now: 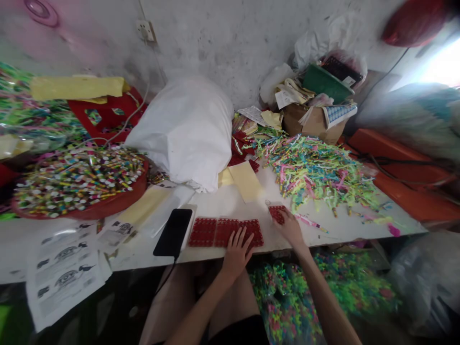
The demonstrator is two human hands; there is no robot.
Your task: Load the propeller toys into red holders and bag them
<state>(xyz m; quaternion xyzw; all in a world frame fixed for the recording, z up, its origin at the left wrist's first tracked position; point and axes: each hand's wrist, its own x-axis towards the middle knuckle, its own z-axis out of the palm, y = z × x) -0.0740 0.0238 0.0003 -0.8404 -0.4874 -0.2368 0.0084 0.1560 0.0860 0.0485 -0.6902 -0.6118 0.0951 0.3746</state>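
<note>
At the far left edge of the desk (215, 201), printed paper sheets (66, 278) hanging partly over the front edge; could slide to the floor at a small push. Behind them, a red tray (118, 200) heaped with small colourful sticks, full to the rim, so easy to spill if bumped. Next, near the front edge, a black phone (173, 232) lying on a white sheet, with its cable dropping over the edge; risk of being pulled down if a knee or arm catches the cable. Just beside it, a row of red perforated cards (215, 231) flat along the front edge. Left hand (237, 251) resting on the right end of this row, fingers spread apart, pressing and not closed on anything; cards could shift sideways under an uneven press. Right hand (289, 227) lying over one separate red card (276, 213), fingers bent on it; whether really gripped or only covered, cannot tell. Further right, a big pile of neon plastic pieces (316, 172), touching nearly the single card; loose pieces could roll off the right edge.
</note>
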